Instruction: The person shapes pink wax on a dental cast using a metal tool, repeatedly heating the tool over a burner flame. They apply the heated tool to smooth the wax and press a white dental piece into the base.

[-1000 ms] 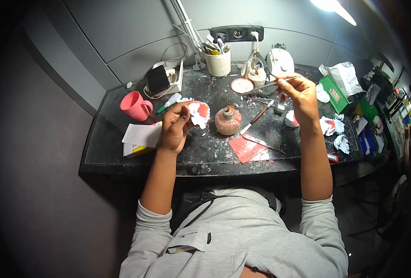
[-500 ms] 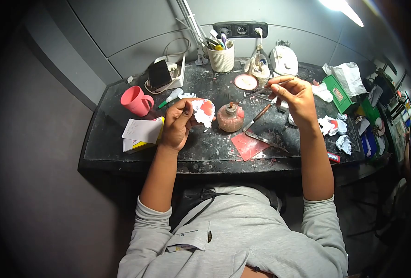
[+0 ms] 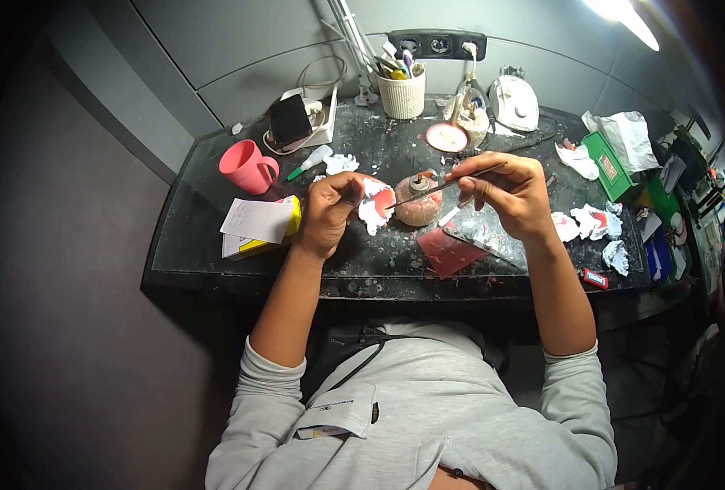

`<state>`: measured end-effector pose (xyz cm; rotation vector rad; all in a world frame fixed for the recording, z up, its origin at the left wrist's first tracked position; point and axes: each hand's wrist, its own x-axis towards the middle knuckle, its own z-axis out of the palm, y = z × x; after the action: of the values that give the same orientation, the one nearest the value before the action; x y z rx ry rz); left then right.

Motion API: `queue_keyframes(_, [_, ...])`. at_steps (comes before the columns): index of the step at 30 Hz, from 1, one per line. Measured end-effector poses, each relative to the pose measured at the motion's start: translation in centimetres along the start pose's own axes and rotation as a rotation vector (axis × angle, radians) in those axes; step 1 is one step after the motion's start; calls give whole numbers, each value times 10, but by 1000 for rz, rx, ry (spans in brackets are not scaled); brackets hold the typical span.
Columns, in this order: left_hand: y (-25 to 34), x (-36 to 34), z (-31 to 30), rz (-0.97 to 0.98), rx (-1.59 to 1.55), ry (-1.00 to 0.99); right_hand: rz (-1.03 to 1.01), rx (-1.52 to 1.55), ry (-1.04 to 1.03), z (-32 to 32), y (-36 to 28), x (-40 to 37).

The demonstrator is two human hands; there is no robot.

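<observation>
My left hand [image 3: 326, 214] is closed around the edge of a white plaster dental cast [image 3: 371, 216] with pink-red wax on its inner face. In my right hand [image 3: 516, 194], a thin dark wax carving tool [image 3: 429, 193] is pinched between thumb and fingers. Its tip points left, right at the wax on the cast. Just behind the tool stands a round glass spirit burner [image 3: 419, 211] with a small orange flame at its wick. A pink wax sheet [image 3: 449, 253] and a metal knife [image 3: 481, 244] lie on the bench below the burner.
A pink mug [image 3: 248, 167] and a yellow box with paper [image 3: 256, 222] are at left. A white cup of tools [image 3: 403, 96] stands at the back, beside a round pink-white dish [image 3: 447, 138]. More casts [image 3: 595, 221] and a green box [image 3: 610, 167] sit at right.
My right hand has lowered and brought the tool from above the burner left to the cast. The cast has moved slightly right in the view, which has itself shifted a little.
</observation>
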<state>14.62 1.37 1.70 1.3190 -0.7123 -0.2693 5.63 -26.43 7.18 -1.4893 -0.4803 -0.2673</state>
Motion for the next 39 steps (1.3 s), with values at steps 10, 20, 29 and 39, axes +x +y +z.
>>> queue_keyframes(10, [-4,1,7,49,47,113,-13,-51,-38,5,0,-1])
queue_keyframes(20, [-1,0,8,52,35,110,27,-18,-34,3,0,-1])
queue_keyframes(29, [-5,0,5,1,-34,97,-24,-60,-22,5,-1,-1])
queue_keyframes(39, [-6,0,4,8,-17,110,-75,-66,-18,7,1,-1])
